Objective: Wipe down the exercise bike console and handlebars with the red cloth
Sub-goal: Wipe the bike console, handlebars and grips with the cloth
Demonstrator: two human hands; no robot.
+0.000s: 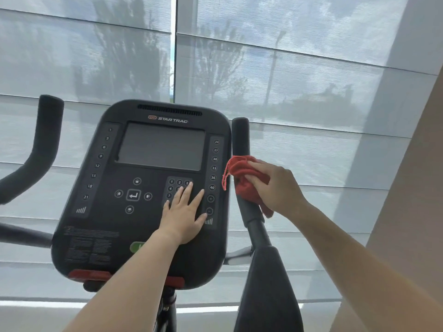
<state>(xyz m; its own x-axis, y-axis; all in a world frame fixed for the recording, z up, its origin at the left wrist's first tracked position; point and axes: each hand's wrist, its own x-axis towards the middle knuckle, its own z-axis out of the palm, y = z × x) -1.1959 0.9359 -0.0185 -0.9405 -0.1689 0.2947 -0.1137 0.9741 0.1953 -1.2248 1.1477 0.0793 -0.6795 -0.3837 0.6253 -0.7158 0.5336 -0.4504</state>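
At far left the left handlebar (45,130) curves upward, with neither hand on it. Next, our left hand (184,216) lies flat on the lower right of the console (107,226), fingers straight and slightly spread, holding nothing. Just right of the console the right handlebar (240,137) rises nearly upright. Our right hand (278,188) clasps the red cloth (242,173) bunched round that bar at mid-height, so we judge the next stroke should run along the bar's long axis.

Arms extended, left grip (185,214) lies flat, palm down, while right grip (278,185) clutches the red cloth (239,172).
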